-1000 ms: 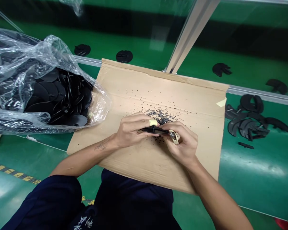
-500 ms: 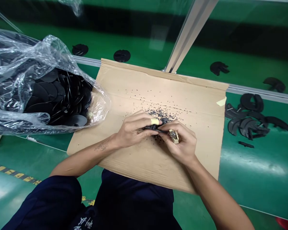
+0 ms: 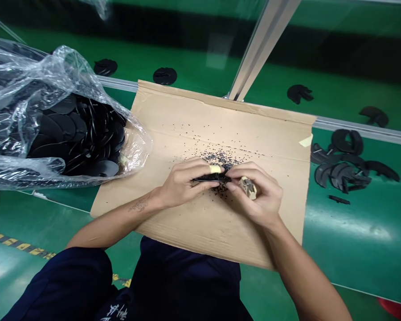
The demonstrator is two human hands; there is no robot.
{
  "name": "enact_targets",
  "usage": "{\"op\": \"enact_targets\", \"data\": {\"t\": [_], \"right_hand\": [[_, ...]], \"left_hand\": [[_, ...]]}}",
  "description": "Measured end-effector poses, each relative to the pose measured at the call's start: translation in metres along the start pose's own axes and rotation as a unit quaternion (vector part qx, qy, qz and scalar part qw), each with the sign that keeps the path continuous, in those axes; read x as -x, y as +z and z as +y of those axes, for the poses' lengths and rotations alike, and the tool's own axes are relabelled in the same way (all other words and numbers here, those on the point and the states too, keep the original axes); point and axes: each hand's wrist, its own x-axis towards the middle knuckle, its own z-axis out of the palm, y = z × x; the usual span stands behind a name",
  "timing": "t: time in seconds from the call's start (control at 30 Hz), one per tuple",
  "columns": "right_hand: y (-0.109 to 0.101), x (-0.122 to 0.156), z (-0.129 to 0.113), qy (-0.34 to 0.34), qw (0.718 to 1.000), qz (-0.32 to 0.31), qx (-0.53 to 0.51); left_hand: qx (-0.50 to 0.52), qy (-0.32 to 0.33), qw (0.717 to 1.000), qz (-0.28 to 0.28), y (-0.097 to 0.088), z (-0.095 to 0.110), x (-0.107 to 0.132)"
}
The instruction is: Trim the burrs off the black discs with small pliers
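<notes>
Sitting between left fingers (image 3: pixel 197 170) is a black part (image 3: pixel 205 178).

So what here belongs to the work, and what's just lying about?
Seemingly in use:
black part, left hand
pale object, right hand
cardboard beneath
black bits on it
bagged discs, probably

Seemingly lying about:
yellow scrap
loose pieces, right
red thing, lower right

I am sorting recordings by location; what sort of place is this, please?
Probably a factory workshop: a plastic bag of black discs, cardboard strewn with black bits, and striped floor tape.
</notes>
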Motion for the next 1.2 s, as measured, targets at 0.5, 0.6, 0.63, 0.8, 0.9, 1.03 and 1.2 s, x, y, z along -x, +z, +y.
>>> {"op": "enact_targets", "data": {"t": [0.5,0.6,0.63,0.8,0.9,1.03,1.2], "right_hand": [[-0.009,0.003,0.016,-0.105,0.944,-0.073,0.303],[-0.01,0.002,0.016,-0.123,0.93,-0.062,0.34],[-0.011,0.002,0.015,-0.126,0.926,-0.06,0.352],[-0.01,0.003,0.013,-0.142,0.904,-0.055,0.399],[-0.008,0.005,0.014,-0.14,0.904,-0.046,0.402],[-0.008,0.007,0.018,-0.098,0.95,-0.052,0.293],[-0.011,0.007,0.023,-0.052,0.953,-0.051,0.293]], "left_hand": [[0.01,0.005,1.0,0.001,-0.001,0.0,-0.002],[0.013,0.005,1.0,0.004,0.0,-0.001,-0.002],[0.015,0.004,1.0,0.006,0.001,-0.001,-0.001],[0.032,0.002,0.999,0.013,0.003,-0.003,0.0],[0.039,-0.006,0.999,0.013,0.003,-0.002,0.0],[0.039,-0.021,0.999,0.006,0.003,0.002,0.0],[0.027,-0.026,0.999,-0.005,0.004,0.004,-0.001]]}}
